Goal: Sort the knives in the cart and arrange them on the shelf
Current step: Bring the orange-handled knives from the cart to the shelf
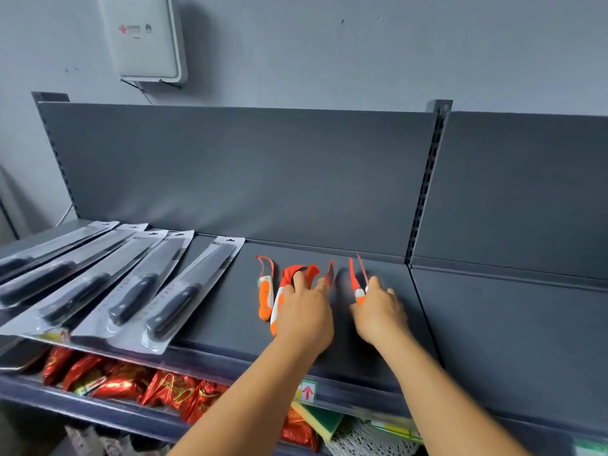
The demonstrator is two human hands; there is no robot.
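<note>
Arranging step: left hand (pixel 304 311) presses spread fingers on orange-handled knives (pixel 279 301), right hand (pixel 378 311) pinches another (pixel 358 291); next needs even spacing.

1. My left hand (pixel 304 311) lies on the dark grey metal shelf (pixel 460 327), fingers spread flat over small orange-handled knives with red blade covers (pixel 297 274).
2. One orange-and-white knife (pixel 266 299) lies apart, just left of that hand.
3. My right hand (pixel 381 307) pinches another small orange-handled knife (pixel 358 289), red blade pointing toward the shelf's back panel.
4. Left section: five black-handled kitchen knives in clear blister packs (pixel 131 287), laid side by side, angled, overlapping.
5. Lower shelf: shiny red foil packets (pixel 131 383); a yellow-green sponge (pixel 317 419).
6. Wall above: a white box (pixel 144 37).
</note>
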